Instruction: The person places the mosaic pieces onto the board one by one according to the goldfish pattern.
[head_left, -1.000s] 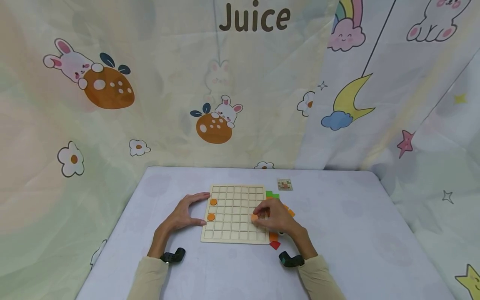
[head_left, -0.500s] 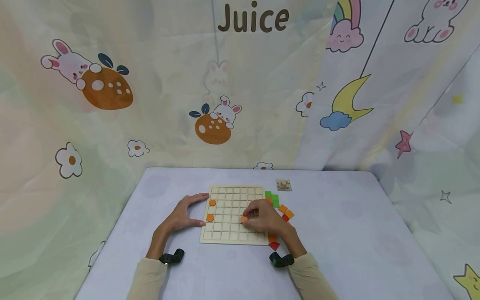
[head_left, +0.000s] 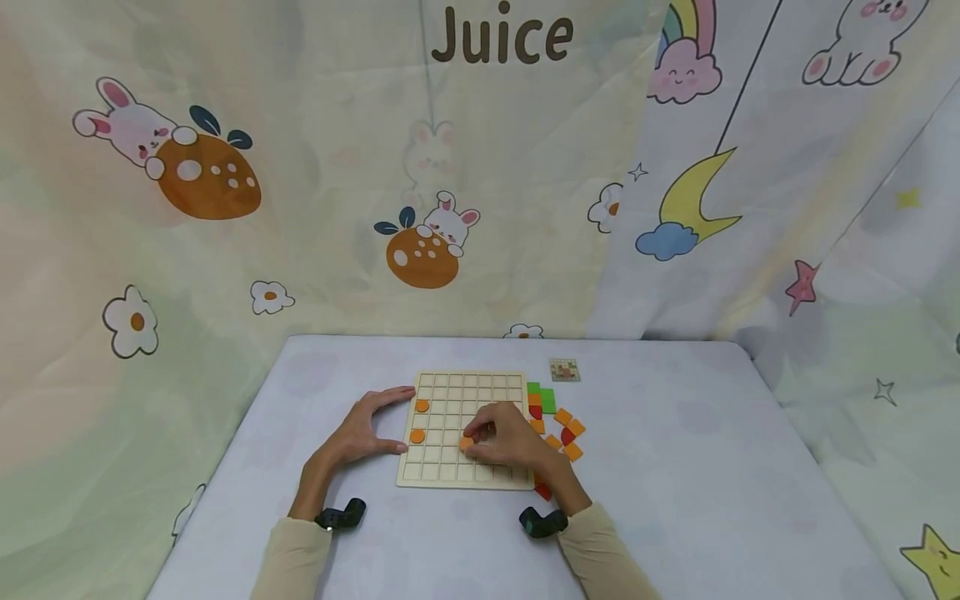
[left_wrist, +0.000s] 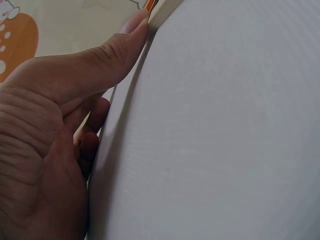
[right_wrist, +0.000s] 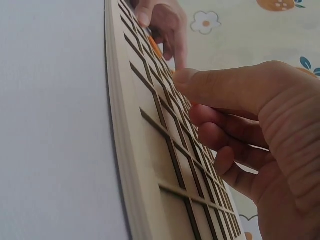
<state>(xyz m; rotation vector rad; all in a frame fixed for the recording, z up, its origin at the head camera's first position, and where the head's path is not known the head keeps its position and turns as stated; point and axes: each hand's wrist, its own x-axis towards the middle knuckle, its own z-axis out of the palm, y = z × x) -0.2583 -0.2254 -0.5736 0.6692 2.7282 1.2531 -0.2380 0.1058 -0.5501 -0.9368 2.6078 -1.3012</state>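
A: The right hand (head_left: pixel 504 435) is pinching a small orange piece (head_left: pixel 466 444) between thumb and fingers, isn't it?

B: Yes, that grip is closed on the piece (the fingertips hide part of its outline). It sits over the middle of a pale wooden board (head_left: pixel 446 417) marked into square cells. Whether it touches the board, I can't tell.

A: And the left hand (head_left: pixel 362 429)?

B: That one grasps nothing. Thumb and index finger are spread apart, with their tips at the board's left edge, the finger towards the back and the thumb nearer the front.

A: Is anything lying in the cells?

B: A flat orange disc (head_left: pixel 422 406) and a second orange disc (head_left: pixel 417 437), both in the leftmost column, with one cell between them.

A: What about the clutter on the right?

B: Green pieces (head_left: pixel 548 401), orange square tiles (head_left: pixel 575 427) and red pieces (head_left: pixel 567 436), scattered beside the board's right edge. Farther back, past the corner, lies a small card with a printed pattern (head_left: pixel 565 370).

A: All on the same surface?

B: All on a white-covered table (head_left: pixel 675 467), before a pale printed backdrop (head_left: pixel 322 167) with rabbits, flowers and the word "Juice".
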